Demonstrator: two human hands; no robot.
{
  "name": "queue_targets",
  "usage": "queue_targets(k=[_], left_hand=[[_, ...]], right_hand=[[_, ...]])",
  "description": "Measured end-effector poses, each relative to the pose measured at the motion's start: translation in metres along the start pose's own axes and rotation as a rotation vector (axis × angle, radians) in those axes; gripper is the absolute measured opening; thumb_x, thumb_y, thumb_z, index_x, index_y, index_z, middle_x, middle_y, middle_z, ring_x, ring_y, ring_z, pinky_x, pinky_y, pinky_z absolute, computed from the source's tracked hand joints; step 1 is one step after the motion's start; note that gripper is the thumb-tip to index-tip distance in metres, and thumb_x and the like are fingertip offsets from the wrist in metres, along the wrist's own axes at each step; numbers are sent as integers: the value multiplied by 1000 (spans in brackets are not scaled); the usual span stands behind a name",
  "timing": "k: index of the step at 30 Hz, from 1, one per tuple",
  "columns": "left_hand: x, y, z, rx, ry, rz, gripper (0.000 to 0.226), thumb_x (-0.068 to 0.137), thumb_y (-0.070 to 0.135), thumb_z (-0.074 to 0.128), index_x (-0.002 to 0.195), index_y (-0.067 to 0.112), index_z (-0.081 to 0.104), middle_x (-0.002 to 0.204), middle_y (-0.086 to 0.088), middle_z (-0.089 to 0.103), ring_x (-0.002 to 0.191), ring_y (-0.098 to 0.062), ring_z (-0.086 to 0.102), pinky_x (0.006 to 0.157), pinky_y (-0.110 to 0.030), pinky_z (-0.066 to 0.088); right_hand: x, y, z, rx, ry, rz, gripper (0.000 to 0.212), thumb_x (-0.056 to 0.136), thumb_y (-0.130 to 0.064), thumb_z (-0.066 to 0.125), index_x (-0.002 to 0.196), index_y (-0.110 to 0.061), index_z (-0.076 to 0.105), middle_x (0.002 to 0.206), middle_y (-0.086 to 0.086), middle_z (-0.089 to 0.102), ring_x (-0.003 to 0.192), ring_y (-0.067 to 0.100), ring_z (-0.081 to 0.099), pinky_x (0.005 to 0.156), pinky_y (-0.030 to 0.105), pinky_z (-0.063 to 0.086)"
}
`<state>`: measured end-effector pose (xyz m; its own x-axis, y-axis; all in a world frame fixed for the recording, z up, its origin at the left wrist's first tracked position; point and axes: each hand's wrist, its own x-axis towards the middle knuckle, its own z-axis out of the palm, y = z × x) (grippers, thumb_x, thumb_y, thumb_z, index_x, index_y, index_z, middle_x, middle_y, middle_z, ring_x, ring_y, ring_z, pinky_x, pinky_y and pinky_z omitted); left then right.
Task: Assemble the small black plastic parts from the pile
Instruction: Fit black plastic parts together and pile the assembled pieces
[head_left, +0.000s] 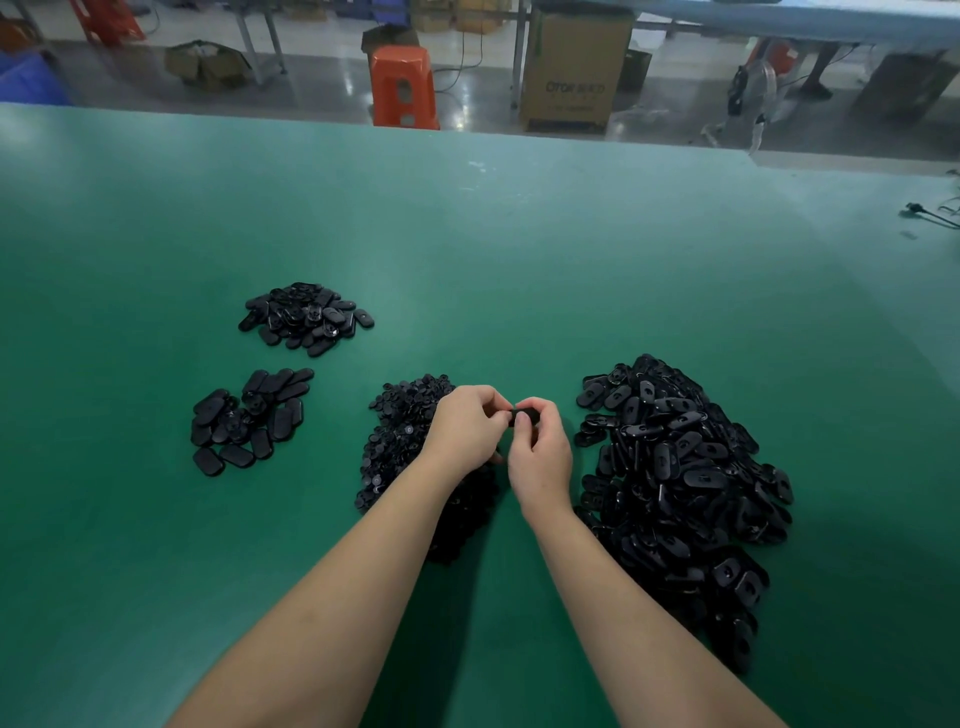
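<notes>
Fingers of both hands curl inward and meet above the green table (467, 234), pinching one small black plastic part (522, 415) between them: the left hand (467, 428) closes on it from the left, the right hand (540, 457) from the right, and only a dark sliver of the part shows between the fingertips, so how it is oriented cannot be told. Biggest on the table is the large pile of oblong black parts (680, 493), just to the right of the right hand and running down along the right forearm. Next in size is the pile of small round black pieces (405, 441), lying under and to the left of the left hand and partly hidden by the left forearm. Well apart to the left lie two smaller heaps of oblong parts, the nearer heap (249, 421) and the farther heap (305, 318). Beyond the table's far edge stand a cardboard box (574, 67) and an orange stool (402, 85).
</notes>
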<state>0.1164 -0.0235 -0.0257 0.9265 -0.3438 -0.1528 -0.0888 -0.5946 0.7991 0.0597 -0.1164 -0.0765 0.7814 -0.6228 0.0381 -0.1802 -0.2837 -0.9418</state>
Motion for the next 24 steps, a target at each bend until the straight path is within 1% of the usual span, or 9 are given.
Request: queue_targets(k=[5,8,9,12,15,17,19,22,24], left_hand=[[1,0,1,1,-3,15,6,92,19,66,87,19,70,83,4,72,48,-18,69,58,-27,56],[2,2,1,78,-9,66,6,90,26,68,94,25,72,68,8,64,46,-9,56,51,-18,42],[3,2,1,124,-16,98,8,89,29,67,95,28,73,64,9,61,48,-7,52,52,-20,41],[1,3,-1,224,-13,161,11,89,30,65,94,30,74,73,8,68,56,-8,53,63,-29,51],[1,-2,-8,257,114,176,12,88,31,66,96,30,74,92,7,65,75,-13,58,72,-30,51],[2,-12,-22,227,254,139,12,88,31,67,97,28,74,94,4,60,82,-17,59,75,-32,51],[4,-29,-40,212,366,49,13,90,30,66,98,24,74,95,2,66,84,-19,62,76,-33,52],[2,-65,-72,298,491,-120,16,94,28,63,101,18,73,89,2,68,65,-10,58,54,-24,42],[-4,-89,-90,421,556,-206,18,96,26,59,103,16,72,91,-1,65,60,-12,53,50,-23,36]], right_hand=[[1,0,2,19,-9,24,18,102,-16,46,100,-31,56,93,-20,63,87,-3,57,76,30,43],[0,-1,3,73,6,52,20,104,-17,42,105,-31,56,96,-19,63,90,-1,57,77,30,42],[0,-1,4,93,15,59,20,105,-18,41,106,-32,56,96,-19,63,90,-3,57,76,29,41],[0,0,4,124,39,61,15,106,-24,42,112,-30,55,98,-15,64,91,3,59,77,30,40],[0,0,5,112,40,37,18,105,-30,46,118,-22,56,95,-1,68,88,17,62,77,35,45],[-1,1,4,84,35,13,19,104,-32,47,117,-22,57,87,-2,66,78,14,60,72,33,44],[-1,2,4,66,10,9,16,104,-36,47,113,-27,56,82,-6,64,70,8,57,67,30,43],[-2,2,3,48,-19,17,12,103,-38,47,108,-30,55,82,-7,64,72,8,59,65,30,47],[-1,1,4,38,-17,14,10,102,-37,49,105,-30,55,81,-8,64,73,8,61,65,29,48]])
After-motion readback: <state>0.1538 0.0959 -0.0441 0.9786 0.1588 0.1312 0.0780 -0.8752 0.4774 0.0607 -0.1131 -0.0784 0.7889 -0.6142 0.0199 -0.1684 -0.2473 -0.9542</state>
